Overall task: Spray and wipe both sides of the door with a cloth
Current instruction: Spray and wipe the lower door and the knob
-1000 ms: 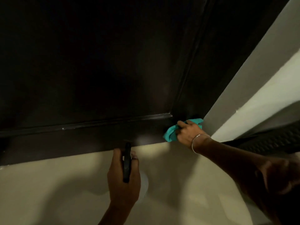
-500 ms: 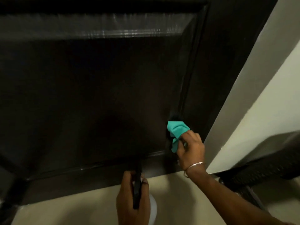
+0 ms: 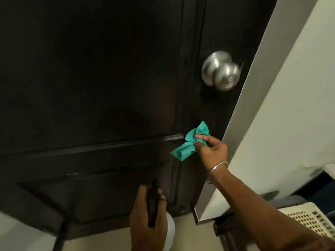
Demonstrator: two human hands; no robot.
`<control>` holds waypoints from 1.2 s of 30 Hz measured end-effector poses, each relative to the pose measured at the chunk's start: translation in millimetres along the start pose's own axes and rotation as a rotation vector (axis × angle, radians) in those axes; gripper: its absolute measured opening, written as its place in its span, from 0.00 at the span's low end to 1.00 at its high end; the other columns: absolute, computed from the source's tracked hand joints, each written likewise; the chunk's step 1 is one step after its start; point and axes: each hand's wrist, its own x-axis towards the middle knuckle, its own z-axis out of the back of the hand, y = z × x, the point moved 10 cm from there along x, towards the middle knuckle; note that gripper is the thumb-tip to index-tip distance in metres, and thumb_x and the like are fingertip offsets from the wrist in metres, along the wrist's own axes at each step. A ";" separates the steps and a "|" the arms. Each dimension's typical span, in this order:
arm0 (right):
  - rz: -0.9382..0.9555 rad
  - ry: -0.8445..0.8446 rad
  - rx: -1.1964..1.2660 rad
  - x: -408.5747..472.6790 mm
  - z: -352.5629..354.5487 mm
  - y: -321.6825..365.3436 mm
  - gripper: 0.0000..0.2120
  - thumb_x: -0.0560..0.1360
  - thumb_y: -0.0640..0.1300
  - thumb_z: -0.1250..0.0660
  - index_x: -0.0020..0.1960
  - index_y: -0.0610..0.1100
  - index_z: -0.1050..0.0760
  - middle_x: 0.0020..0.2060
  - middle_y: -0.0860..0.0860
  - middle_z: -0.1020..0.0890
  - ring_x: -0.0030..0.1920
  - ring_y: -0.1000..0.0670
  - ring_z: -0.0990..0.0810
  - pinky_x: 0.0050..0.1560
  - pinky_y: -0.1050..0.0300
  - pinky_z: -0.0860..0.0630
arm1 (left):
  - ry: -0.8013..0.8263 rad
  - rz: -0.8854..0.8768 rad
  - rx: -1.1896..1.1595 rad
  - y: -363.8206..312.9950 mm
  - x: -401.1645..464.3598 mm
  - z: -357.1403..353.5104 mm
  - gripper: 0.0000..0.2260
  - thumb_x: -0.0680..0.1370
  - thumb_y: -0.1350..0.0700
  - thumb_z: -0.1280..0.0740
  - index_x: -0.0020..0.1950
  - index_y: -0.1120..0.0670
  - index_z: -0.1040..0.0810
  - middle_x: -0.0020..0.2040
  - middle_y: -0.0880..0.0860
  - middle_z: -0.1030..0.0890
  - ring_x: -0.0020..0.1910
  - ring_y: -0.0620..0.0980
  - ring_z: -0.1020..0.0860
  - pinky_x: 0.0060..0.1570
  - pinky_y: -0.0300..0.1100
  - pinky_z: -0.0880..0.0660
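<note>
A dark brown panelled door (image 3: 94, 84) fills most of the view. Its round silver knob (image 3: 222, 71) sits near the right edge. My right hand (image 3: 212, 149) pinches a crumpled teal cloth (image 3: 190, 142) against the door's right stile, below the knob and beside the panel moulding. My left hand (image 3: 148, 220), low in the middle, grips a spray bottle (image 3: 154, 205) with a black trigger head; its white body shows under my palm.
A pale door frame and wall (image 3: 272, 105) run up the right side. A cream perforated basket (image 3: 308, 220) stands at the lower right next to dark objects. Beige floor (image 3: 101, 243) shows under the door.
My view has tilted upward, bringing the knob into sight. My right hand has moved the cloth up from the door's bottom corner along the right stile. The left hand keeps hold of the bottle.
</note>
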 end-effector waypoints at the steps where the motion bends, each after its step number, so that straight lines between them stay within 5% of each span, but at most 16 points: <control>1: -0.054 0.007 0.078 -0.3 -2.3 18.0 0.09 0.77 0.31 0.29 0.55 0.40 0.15 0.54 0.49 0.13 0.54 0.50 0.13 0.55 0.54 0.16 | 0.000 -0.004 0.017 -28.4 3.5 5.8 0.17 0.74 0.50 0.31 0.50 0.25 0.26 0.47 0.33 0.17 0.47 0.34 0.18 0.49 0.29 0.23; 5: -0.274 -0.072 0.501 5.1 -9.7 89.7 0.10 0.75 0.29 0.33 0.47 0.39 0.16 0.45 0.47 0.13 0.45 0.48 0.13 0.45 0.54 0.16 | 0.085 0.004 0.051 -119.5 10.6 14.0 0.10 0.81 0.56 0.30 0.52 0.39 0.24 0.48 0.36 0.17 0.47 0.36 0.18 0.43 0.31 0.25; 8: -0.367 -0.083 0.700 13.1 -5.4 145.8 0.03 0.68 0.39 0.36 0.38 0.45 0.25 0.39 0.47 0.20 0.45 0.47 0.20 0.44 0.55 0.21 | 0.046 -0.033 0.104 -180.5 22.1 21.7 0.06 0.82 0.57 0.31 0.53 0.45 0.24 0.47 0.39 0.18 0.45 0.40 0.18 0.41 0.28 0.24; 10: -0.363 -0.013 0.614 13.7 3.2 173.1 0.05 0.71 0.44 0.35 0.36 0.46 0.28 0.35 0.48 0.22 0.44 0.47 0.21 0.45 0.54 0.22 | 0.015 -0.066 0.110 -219.2 30.4 23.0 0.05 0.82 0.55 0.32 0.55 0.45 0.24 0.46 0.40 0.18 0.44 0.42 0.18 0.40 0.30 0.24; 15: -0.317 0.161 -0.066 23.1 12.8 194.2 0.20 0.73 0.60 0.24 0.48 0.42 0.16 0.42 0.45 0.12 0.48 0.45 0.13 0.54 0.45 0.16 | 0.029 -0.071 0.073 -279.2 59.0 8.8 0.05 0.83 0.55 0.33 0.50 0.45 0.25 0.38 0.41 0.21 0.37 0.40 0.20 0.35 0.32 0.26; 21: -0.359 0.249 -0.313 17.5 7.4 208.8 0.18 0.73 0.60 0.24 0.47 0.45 0.18 0.46 0.43 0.16 0.48 0.43 0.16 0.58 0.43 0.18 | 0.062 -0.076 0.032 -319.6 70.5 -5.0 0.04 0.83 0.52 0.34 0.51 0.44 0.26 0.40 0.43 0.22 0.39 0.40 0.22 0.38 0.33 0.27; 28: -0.041 0.137 -0.708 10.7 4.2 243.2 0.22 0.73 0.60 0.24 0.56 0.44 0.19 0.43 0.50 0.18 0.43 0.47 0.20 0.52 0.52 0.20 | 0.033 -0.097 0.019 -324.0 58.4 -2.6 0.03 0.83 0.50 0.35 0.50 0.41 0.26 0.38 0.45 0.22 0.36 0.43 0.22 0.38 0.41 0.25; 33: 0.036 0.084 -0.691 -17.9 23.7 257.3 0.23 0.70 0.62 0.23 0.56 0.47 0.19 0.45 0.53 0.17 0.45 0.50 0.20 0.53 0.54 0.21 | 0.015 -0.114 0.037 -324.2 48.8 -1.8 0.01 0.81 0.47 0.36 0.50 0.41 0.26 0.38 0.47 0.21 0.36 0.45 0.20 0.38 0.45 0.21; 36: 0.325 -0.026 -0.506 -47.9 49.8 278.5 0.15 0.73 0.46 0.22 0.57 0.45 0.20 0.51 0.50 0.17 0.52 0.48 0.18 0.60 0.47 0.18 | 0.002 -0.123 0.005 -324.9 39.6 1.1 0.02 0.82 0.49 0.36 0.49 0.42 0.26 0.38 0.47 0.21 0.36 0.46 0.21 0.39 0.48 0.21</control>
